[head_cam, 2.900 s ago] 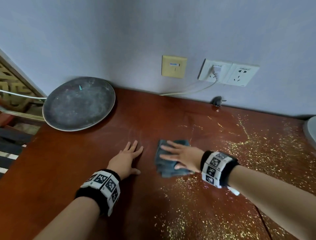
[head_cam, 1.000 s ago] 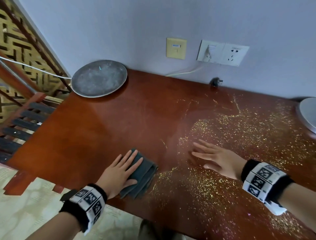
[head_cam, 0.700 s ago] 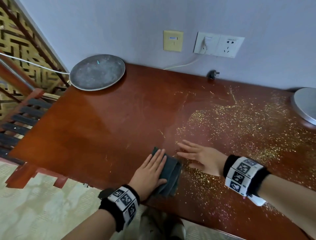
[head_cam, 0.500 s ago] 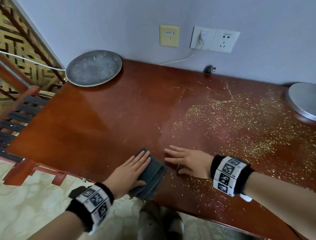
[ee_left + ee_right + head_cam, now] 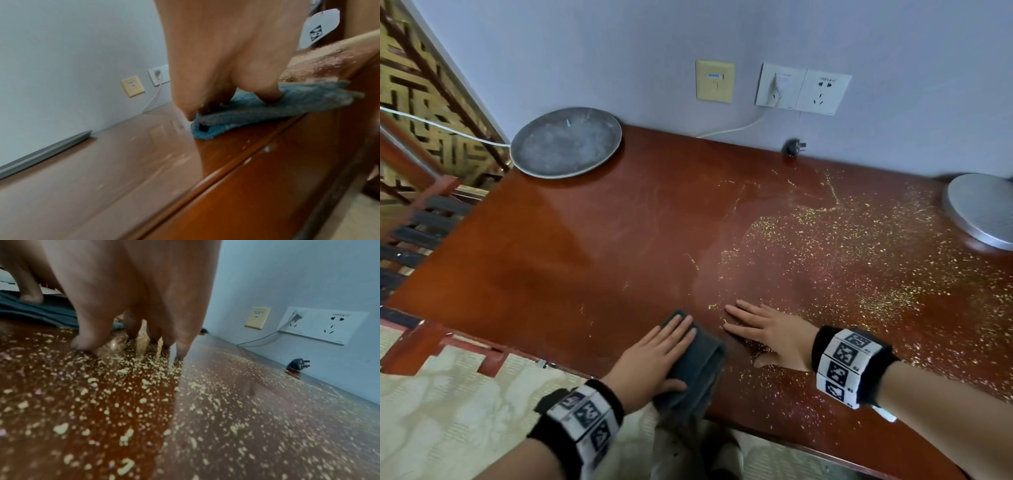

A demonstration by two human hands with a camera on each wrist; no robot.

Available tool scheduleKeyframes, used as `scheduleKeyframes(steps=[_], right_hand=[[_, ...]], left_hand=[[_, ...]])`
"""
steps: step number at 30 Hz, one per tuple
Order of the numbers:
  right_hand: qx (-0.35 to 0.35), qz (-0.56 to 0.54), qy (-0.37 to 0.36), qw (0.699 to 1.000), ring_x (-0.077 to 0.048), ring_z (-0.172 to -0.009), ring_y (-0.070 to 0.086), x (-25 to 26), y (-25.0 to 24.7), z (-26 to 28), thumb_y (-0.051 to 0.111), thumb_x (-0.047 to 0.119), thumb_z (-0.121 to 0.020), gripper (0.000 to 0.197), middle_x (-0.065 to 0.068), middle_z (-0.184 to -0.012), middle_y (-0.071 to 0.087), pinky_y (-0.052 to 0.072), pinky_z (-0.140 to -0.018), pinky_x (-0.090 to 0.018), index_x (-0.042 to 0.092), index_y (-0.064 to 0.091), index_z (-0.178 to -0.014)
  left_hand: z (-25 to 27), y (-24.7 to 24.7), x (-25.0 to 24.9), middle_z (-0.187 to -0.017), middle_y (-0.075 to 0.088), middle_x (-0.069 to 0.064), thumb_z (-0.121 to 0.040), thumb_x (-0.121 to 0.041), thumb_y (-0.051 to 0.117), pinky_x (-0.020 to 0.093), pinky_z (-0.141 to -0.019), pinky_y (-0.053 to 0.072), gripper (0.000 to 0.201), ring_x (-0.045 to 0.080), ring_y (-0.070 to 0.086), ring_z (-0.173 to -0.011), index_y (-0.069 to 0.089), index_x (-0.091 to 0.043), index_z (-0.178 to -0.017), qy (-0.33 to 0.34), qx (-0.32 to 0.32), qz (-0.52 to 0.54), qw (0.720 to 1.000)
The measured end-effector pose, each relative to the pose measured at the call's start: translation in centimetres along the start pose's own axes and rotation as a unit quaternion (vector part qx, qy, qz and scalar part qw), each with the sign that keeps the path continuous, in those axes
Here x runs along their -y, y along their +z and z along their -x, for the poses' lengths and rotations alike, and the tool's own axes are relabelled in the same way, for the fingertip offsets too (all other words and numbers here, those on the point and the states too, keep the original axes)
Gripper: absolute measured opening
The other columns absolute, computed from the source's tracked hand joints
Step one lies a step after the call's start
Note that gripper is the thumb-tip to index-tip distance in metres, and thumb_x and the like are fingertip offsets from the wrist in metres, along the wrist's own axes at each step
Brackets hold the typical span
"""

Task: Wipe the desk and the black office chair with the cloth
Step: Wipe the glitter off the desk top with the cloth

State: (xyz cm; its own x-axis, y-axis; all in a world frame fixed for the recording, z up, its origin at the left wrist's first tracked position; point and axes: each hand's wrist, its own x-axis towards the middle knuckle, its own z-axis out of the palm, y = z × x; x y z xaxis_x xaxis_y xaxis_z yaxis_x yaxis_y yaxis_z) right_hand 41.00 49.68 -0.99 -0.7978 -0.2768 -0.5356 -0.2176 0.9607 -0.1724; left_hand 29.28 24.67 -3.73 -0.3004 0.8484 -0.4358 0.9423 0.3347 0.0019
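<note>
Since half a second ago the left hand (image 5: 654, 359) and cloth (image 5: 697, 368) have slid toward the desk's near edge, beside the right hand (image 5: 774, 337). The desk (image 5: 585, 246) stands against the wall, its right half strewn with yellow crumbs (image 5: 859, 260). A grey plate (image 5: 566, 142) sits at its far left corner. The left hand's straight fingers press the folded cloth flat; the right hand lies flat, fingers spread, on the crumbs.

Since you first wiped near the middle with your right hand (image 5: 774, 337), you've passed the cloth (image 5: 697, 363) to your left hand (image 5: 654, 359), dragged it back to the desk's (image 5: 585, 240) front edge, and set your right palm flat beside it.
</note>
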Motion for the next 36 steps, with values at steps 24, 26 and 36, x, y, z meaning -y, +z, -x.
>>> scheduleKeyframes(steps=[24, 26, 36], right_hand=[[-0.203, -0.069, 0.132, 0.968, -0.027, -0.110, 0.062, 9.4, 3.4, -3.4, 0.076, 0.052, -0.056, 0.090, -0.010, -0.121, 0.064, 0.054, -0.078, -0.041, 0.011, 0.044, -0.129], [-0.232, -0.055, 0.120, 0.964, -0.027, -0.106, 0.064, 9.4, 3.0, -3.7, 0.074, 0.037, -0.056, 0.064, -0.010, -0.115, 0.067, 0.056, -0.075, -0.039, 0.013, 0.066, -0.116], [-0.273, -0.172, 0.112, 0.940, -0.025, -0.138, 0.034, 11.9, -5.4, -9.3, 0.044, -0.006, -0.079, 0.059, -0.013, -0.148, 0.035, 0.024, -0.112, -0.031, 0.001, 0.044, -0.138]], left_hand=[[2.8, -3.6, 6.0, -0.143, -0.037, -0.003, -0.090, -0.049, 0.050, 0.021, -0.112, -0.009, 0.097, 0.008, -0.030, -0.134, -0.022, -0.015, -0.146, -0.153, 0.013, 0.229, 0.961], [3.2, -3.7, 7.3, -0.144, -0.035, -0.003, -0.092, -0.049, 0.047, 0.022, -0.113, -0.007, 0.093, 0.007, -0.028, -0.135, -0.019, -0.015, -0.148, -0.179, -0.010, 0.245, 0.953], [4.0, -4.8, 15.7, -0.156, -0.020, 0.000, -0.103, -0.025, 0.030, 0.028, -0.117, -0.001, 0.063, 0.008, -0.017, -0.143, -0.011, -0.015, -0.150, -0.263, -0.020, 0.239, 0.935]])
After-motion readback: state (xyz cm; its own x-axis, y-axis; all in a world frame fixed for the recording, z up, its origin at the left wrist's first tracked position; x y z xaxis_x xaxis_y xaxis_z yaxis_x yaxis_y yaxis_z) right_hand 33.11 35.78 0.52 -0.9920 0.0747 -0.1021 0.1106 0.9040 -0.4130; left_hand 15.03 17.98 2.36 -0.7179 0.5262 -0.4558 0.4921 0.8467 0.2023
